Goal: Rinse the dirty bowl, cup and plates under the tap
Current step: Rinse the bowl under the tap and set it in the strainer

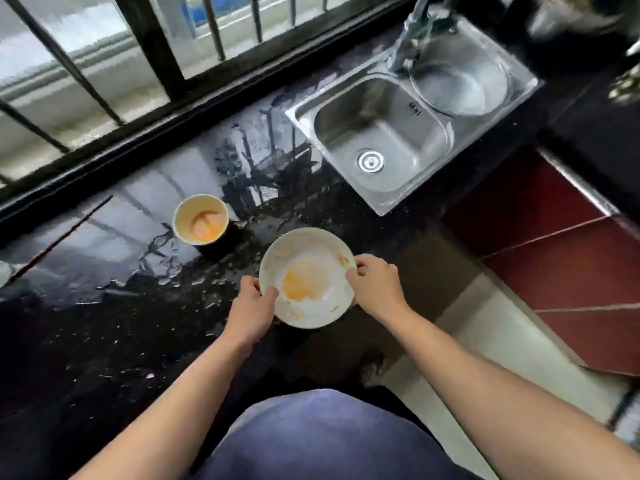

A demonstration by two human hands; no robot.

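A white bowl (311, 251) smeared with orange residue is at the counter's front edge. My left hand (251, 308) grips its left rim, thumb over the edge. Its right rim is held by my right hand (375, 287). A cup (201, 219) with orange residue inside stands on the black counter to the bowl's upper left, apart from both hands. The steel sink (384, 133) with its drain lies up and to the right. The tap (412, 29) rises at the sink's far edge. No plates are visible.
The glossy black counter (121, 306) is wet and speckled with drops. A round steel basin (460, 84) sits in the sink's right part. A barred window (156, 46) runs along the back. Red floor tiles (554, 237) lie to the right.
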